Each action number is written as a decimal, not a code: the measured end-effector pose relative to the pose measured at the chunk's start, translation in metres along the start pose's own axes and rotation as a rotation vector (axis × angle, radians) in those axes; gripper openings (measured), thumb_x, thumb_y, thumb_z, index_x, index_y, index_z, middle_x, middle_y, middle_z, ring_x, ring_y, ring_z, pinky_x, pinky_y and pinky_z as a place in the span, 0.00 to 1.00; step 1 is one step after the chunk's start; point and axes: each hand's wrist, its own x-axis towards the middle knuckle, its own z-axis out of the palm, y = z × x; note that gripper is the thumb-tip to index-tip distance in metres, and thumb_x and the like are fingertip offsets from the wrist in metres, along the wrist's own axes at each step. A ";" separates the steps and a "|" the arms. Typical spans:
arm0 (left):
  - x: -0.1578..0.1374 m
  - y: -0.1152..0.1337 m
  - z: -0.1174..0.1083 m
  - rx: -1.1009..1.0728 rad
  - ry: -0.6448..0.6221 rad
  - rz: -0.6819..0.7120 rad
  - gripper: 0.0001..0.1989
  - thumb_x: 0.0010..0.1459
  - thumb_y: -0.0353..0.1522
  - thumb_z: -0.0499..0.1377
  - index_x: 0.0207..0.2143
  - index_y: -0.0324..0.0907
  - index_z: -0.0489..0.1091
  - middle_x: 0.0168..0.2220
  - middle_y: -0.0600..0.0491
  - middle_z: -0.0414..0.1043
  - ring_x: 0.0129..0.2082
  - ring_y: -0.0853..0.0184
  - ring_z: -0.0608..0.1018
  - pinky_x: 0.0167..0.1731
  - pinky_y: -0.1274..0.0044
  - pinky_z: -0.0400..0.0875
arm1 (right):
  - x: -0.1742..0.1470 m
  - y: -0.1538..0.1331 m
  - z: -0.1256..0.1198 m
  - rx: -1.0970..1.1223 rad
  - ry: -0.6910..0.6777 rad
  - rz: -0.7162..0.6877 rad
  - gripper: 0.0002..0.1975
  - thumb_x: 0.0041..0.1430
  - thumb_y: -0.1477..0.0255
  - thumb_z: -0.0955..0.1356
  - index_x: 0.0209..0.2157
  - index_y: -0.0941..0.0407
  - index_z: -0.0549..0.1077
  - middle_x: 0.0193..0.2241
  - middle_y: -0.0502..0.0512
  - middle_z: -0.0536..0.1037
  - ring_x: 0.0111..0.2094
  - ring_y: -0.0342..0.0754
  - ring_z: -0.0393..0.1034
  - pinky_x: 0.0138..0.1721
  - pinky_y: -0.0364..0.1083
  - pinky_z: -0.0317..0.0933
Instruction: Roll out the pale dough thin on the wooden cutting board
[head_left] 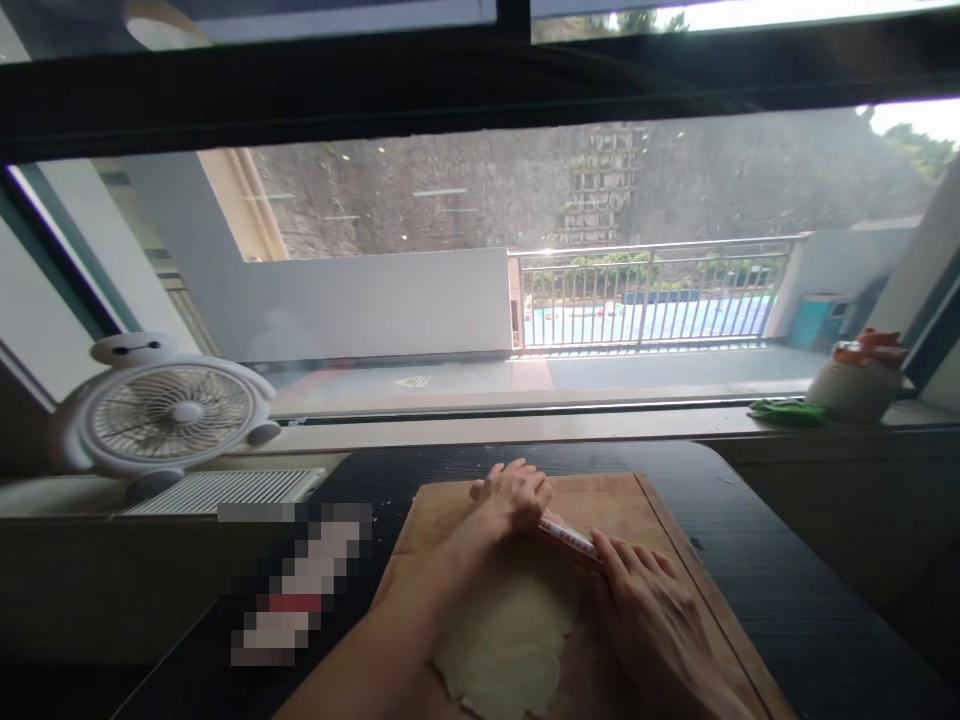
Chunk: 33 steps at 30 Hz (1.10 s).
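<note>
A thin, ragged-edged sheet of dough [510,630] lies on a wooden board [600,490]. A slim rolling pin [568,538] with a white and reddish printed surface slants across the dough's far part. My left hand [514,497] is closed over its far left end, fingers bent. On the near right end rests my right hand [649,595], its fingers bent over the pin and pointing forward. Both palms hide the pin's ends, so only its middle shows. My left forearm covers part of the dough's left side.
The board sits on a dark table [780,570]. A pixelated pale item [307,590] lies at the table's left. On the window ledge stand a white fan [184,412] at left, and a white pot-like object [859,385] beside a green cloth-like item [787,411] at right.
</note>
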 end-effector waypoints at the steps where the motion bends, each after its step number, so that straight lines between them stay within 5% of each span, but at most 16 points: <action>1: 0.014 0.002 0.001 -0.010 -0.015 -0.018 0.23 0.62 0.43 0.39 0.36 0.47 0.72 0.43 0.52 0.73 0.48 0.61 0.69 0.49 0.64 0.60 | 0.003 0.001 -0.002 -0.007 -0.013 0.014 0.17 0.61 0.71 0.60 0.52 0.54 0.64 0.43 0.54 0.73 0.41 0.50 0.66 0.45 0.49 0.54; 5: 0.048 0.011 0.005 -0.027 -0.023 -0.090 0.29 0.62 0.45 0.36 0.36 0.41 0.73 0.41 0.44 0.73 0.44 0.58 0.72 0.43 0.64 0.63 | 0.010 0.001 -0.006 -0.007 -0.078 0.066 0.15 0.63 0.71 0.58 0.49 0.53 0.66 0.43 0.53 0.74 0.41 0.49 0.67 0.42 0.47 0.55; 8: 0.045 0.013 0.004 -0.026 0.033 -0.084 0.27 0.63 0.42 0.37 0.35 0.40 0.74 0.40 0.45 0.74 0.43 0.59 0.72 0.44 0.64 0.63 | 0.007 -0.003 -0.002 -0.002 -0.070 0.081 0.16 0.62 0.72 0.58 0.51 0.54 0.64 0.45 0.53 0.73 0.43 0.48 0.67 0.43 0.47 0.55; 12: 0.001 0.002 0.004 -0.014 0.137 -0.014 0.22 0.63 0.36 0.40 0.35 0.44 0.74 0.41 0.51 0.75 0.48 0.61 0.70 0.50 0.65 0.60 | -0.006 -0.008 0.008 -0.004 0.003 -0.004 0.22 0.59 0.77 0.58 0.55 0.53 0.60 0.49 0.52 0.70 0.46 0.48 0.66 0.52 0.51 0.49; 16: -0.064 -0.017 0.006 0.046 0.283 0.038 0.21 0.63 0.38 0.42 0.53 0.41 0.63 0.56 0.49 0.63 0.59 0.62 0.60 0.58 0.65 0.51 | -0.016 -0.015 0.011 -0.009 0.076 -0.097 0.24 0.58 0.76 0.58 0.57 0.54 0.58 0.52 0.52 0.68 0.52 0.48 0.60 0.54 0.51 0.46; 20: -0.096 -0.024 0.009 0.108 0.301 0.055 0.25 0.62 0.41 0.43 0.58 0.39 0.56 0.59 0.46 0.58 0.59 0.61 0.59 0.58 0.65 0.53 | -0.015 -0.017 0.011 -0.026 0.122 -0.115 0.24 0.57 0.73 0.59 0.57 0.54 0.58 0.54 0.54 0.66 0.54 0.50 0.58 0.55 0.53 0.46; 25: -0.050 -0.014 0.007 0.100 0.237 0.002 0.23 0.62 0.41 0.41 0.49 0.41 0.67 0.51 0.46 0.67 0.53 0.62 0.66 0.54 0.66 0.58 | -0.003 -0.012 0.010 -0.016 0.048 -0.047 0.22 0.58 0.76 0.58 0.55 0.55 0.60 0.51 0.55 0.69 0.50 0.49 0.62 0.54 0.51 0.48; 28: 0.000 -0.007 0.004 0.035 0.025 -0.057 0.23 0.62 0.44 0.39 0.39 0.46 0.72 0.43 0.50 0.72 0.48 0.63 0.70 0.49 0.67 0.62 | 0.006 -0.007 0.008 -0.044 0.004 0.002 0.21 0.60 0.76 0.58 0.55 0.56 0.61 0.49 0.56 0.70 0.47 0.50 0.64 0.53 0.52 0.48; 33: 0.059 0.006 0.006 -0.042 -0.141 -0.198 0.31 0.59 0.52 0.35 0.42 0.48 0.72 0.46 0.47 0.71 0.43 0.57 0.73 0.41 0.62 0.65 | 0.018 -0.001 0.005 -0.042 -0.065 0.065 0.17 0.61 0.73 0.58 0.52 0.57 0.64 0.42 0.56 0.73 0.40 0.50 0.67 0.46 0.50 0.55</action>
